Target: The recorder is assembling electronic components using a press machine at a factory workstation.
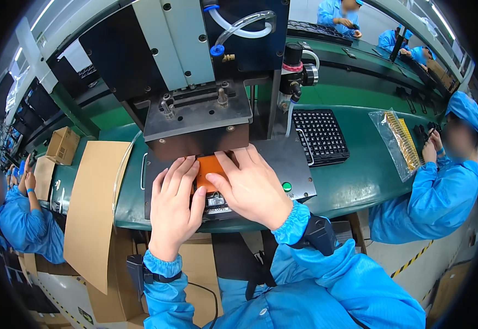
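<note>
Green counter curves past the worker's lap, and nearest me over its edge come two blue-sleeved arms. Left hand and right hand lie palm down about an orange piece on the machine's dark base. The left fingers are stretched out along the piece's left side; the right ones fan over its right side, thumb resting on top. Neither hand is curled into a fist, though I can't tell how firmly they press.

To steady it well, I'd share the pressure evenly between both hands, keep the piece square, and draw the fingertips back from the heavy dark block overhanging them. The right forearm should mind the green button just beside it.

Further off, a tan cardboard sheet leans at the left, and a black gridded tray sits right of the machine. Past that, a co-worker handles small dark parts beside yellow strips in a clear bag. Beyond everything, more people in blue sit along another line.
</note>
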A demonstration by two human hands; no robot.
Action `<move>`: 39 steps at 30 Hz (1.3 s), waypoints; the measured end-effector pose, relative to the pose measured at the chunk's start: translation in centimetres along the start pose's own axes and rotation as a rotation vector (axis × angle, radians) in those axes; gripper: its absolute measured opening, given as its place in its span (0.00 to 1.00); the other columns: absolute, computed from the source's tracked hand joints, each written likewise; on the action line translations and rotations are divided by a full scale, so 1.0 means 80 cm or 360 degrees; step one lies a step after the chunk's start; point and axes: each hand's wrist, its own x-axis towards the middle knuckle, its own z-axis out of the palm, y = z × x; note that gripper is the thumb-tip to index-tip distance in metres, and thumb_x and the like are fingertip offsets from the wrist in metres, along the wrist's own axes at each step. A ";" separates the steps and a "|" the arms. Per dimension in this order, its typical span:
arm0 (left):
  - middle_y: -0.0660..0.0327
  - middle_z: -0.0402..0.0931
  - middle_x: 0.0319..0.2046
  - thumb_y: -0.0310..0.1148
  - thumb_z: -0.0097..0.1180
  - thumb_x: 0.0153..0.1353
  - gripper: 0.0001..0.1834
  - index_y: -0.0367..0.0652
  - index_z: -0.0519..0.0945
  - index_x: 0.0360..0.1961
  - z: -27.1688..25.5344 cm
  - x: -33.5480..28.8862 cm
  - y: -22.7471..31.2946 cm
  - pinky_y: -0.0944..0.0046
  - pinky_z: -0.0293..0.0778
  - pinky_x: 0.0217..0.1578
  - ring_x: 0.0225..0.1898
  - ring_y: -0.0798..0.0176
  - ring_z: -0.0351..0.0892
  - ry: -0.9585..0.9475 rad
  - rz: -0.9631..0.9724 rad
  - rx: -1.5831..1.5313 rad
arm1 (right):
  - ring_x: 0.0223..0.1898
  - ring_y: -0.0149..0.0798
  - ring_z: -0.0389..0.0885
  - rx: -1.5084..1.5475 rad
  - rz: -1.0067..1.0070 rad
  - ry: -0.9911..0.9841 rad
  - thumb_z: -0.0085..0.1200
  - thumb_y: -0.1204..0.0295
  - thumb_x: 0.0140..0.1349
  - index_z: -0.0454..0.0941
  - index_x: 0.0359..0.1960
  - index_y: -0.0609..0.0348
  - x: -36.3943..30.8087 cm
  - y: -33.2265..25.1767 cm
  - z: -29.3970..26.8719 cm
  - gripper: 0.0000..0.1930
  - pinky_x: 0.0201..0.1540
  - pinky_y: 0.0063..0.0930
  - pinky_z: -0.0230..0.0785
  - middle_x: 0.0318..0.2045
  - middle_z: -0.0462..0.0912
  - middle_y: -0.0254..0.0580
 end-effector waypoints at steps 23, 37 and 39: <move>0.46 0.69 0.65 0.37 0.43 0.68 0.26 0.35 0.71 0.64 -0.014 -0.077 -0.004 0.48 0.52 0.70 0.69 0.45 0.64 -0.0006 -0.0277 0.0220 | 0.69 0.53 0.63 -0.0313 0.0109 -0.0296 0.57 0.57 0.63 0.65 0.66 0.69 -0.101 0.002 -0.062 0.35 0.71 0.45 0.55 0.68 0.65 0.58; 0.51 0.72 0.59 0.43 0.56 0.69 0.26 0.34 0.72 0.59 -0.145 -0.507 -0.204 0.51 0.65 0.60 0.61 0.49 0.70 0.1532 -0.2570 0.0396 | 0.70 0.54 0.63 -0.0006 0.0678 0.0083 0.46 0.76 0.69 0.75 0.57 0.67 -0.208 0.094 -0.135 0.17 0.69 0.45 0.56 0.69 0.64 0.54; 0.56 0.70 0.61 0.46 0.55 0.69 0.27 0.38 0.72 0.61 -0.144 -0.493 -0.198 0.50 0.66 0.60 0.62 0.55 0.69 0.1599 -0.2376 -0.1566 | 0.69 0.54 0.64 0.0029 0.0691 0.0059 0.46 0.75 0.69 0.75 0.56 0.68 -0.202 0.095 -0.127 0.17 0.69 0.45 0.56 0.69 0.64 0.53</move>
